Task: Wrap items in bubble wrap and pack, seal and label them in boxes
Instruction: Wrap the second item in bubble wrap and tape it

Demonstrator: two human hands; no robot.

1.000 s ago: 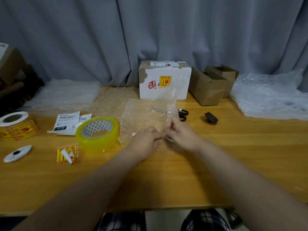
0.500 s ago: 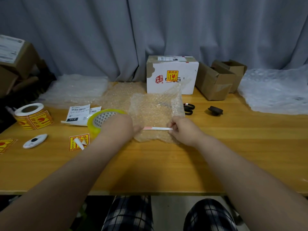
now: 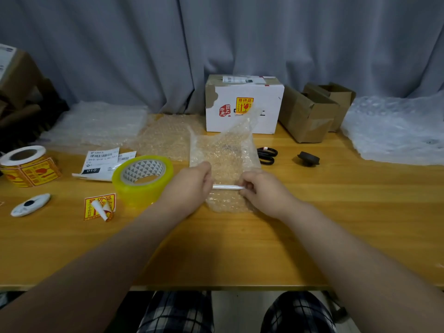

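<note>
**Fingers.** Left hand (image 3: 189,188): fingers (image 3: 208,176) curled round one end of a thin white stick (image 3: 228,187). Right hand (image 3: 263,192): fingers (image 3: 245,186) pinch the other end. The stick is level and crosswise over the near part of the wrap (image 3: 223,155). Cannot tell whether it touches the wrap or sits just above it.

**Wrap.** One bubble sheet lying on the bench (image 3: 240,248), far right corner curled up.

**Step (judged).** Rolling the stick into the wrap.
- Lay the stick square to the wrap's near edge and fold that edge over it.
- Roll away from the body with both ends even, so the tube does not skew.
- Roll tight. A stick this thin would likely slide out of an open end, so tuck the ends in before taping.

**Around the wrap.**
- Tape (image 3: 141,179) is just left, handy for sealing.
- Scissors (image 3: 266,155) are just right.
- White box (image 3: 242,104) is behind.
- Label roll (image 3: 26,167) is well left.
</note>
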